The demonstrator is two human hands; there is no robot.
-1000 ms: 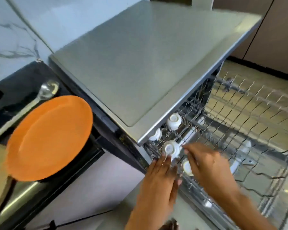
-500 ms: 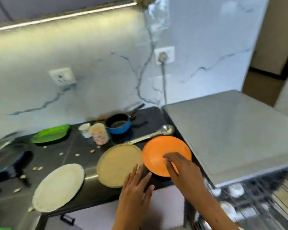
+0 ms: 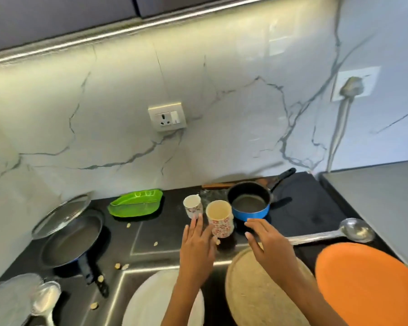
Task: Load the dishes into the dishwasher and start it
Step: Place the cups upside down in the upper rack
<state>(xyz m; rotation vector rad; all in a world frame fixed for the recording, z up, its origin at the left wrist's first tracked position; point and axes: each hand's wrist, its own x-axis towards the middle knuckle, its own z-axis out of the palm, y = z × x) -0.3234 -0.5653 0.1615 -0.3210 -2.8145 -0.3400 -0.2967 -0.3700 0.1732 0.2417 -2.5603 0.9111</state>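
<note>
dishes wait across the black counter that fills the lower half of the frame, apparently left within arm's reach for loading; the dishwasher itself is not in view. largest, at lower right, an orange plate lies beside a tan round plate, with a white plate at bottom centre. at left a dark frying pan lies with a glass lid propped on its rim. a blue saucepan stands at centre, a green tray to its left, a steel ladle at right. two floral cups stand together, the larger cup in front of the smaller cup. the left hand, fingers straight and together, touches the larger cup's side; the right hand, fingers relaxed and spread, hovers by it, holding nothing, likely to take the cups next.
</note>
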